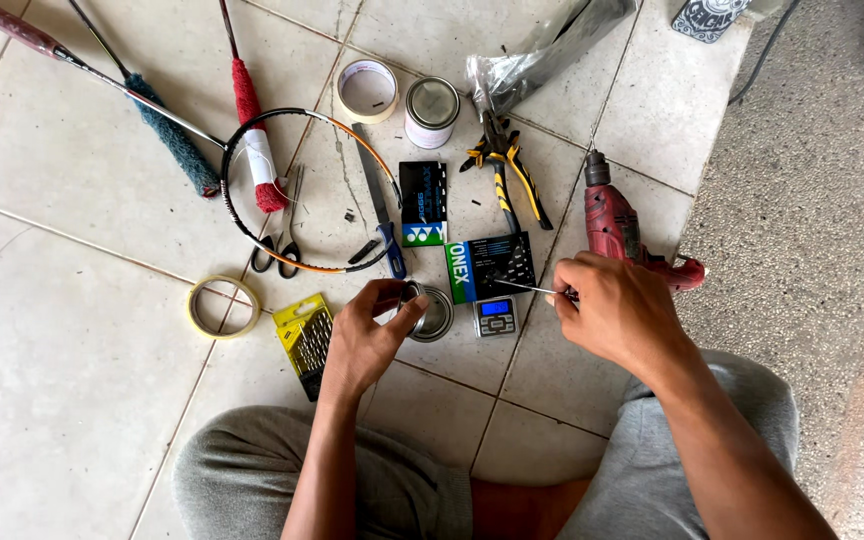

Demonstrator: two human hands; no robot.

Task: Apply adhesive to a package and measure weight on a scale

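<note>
— How's the light here?

— Bright, even daylight, soft all over. The pale floor tiles (82, 400) show only faint shadows, close under the hands and tools.

— Any glare?

— A mild sheen on the metal tin lid (433, 102) and the clear plastic bag (542, 60). Nothing blown out.

— Sharpness?

— Crisp in the middle; the thin rod by the right hand (617, 310) is clear. The edges bend slightly, wide-lens style, and the corners soften.

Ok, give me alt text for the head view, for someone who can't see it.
A seated person's left hand holds a small metal tin on a tiled floor while the right hand pinches a thin metal pin. Around them lie an unstrung racket frame, pliers, a red drill, tape rolls and a pocket scale.
</note>
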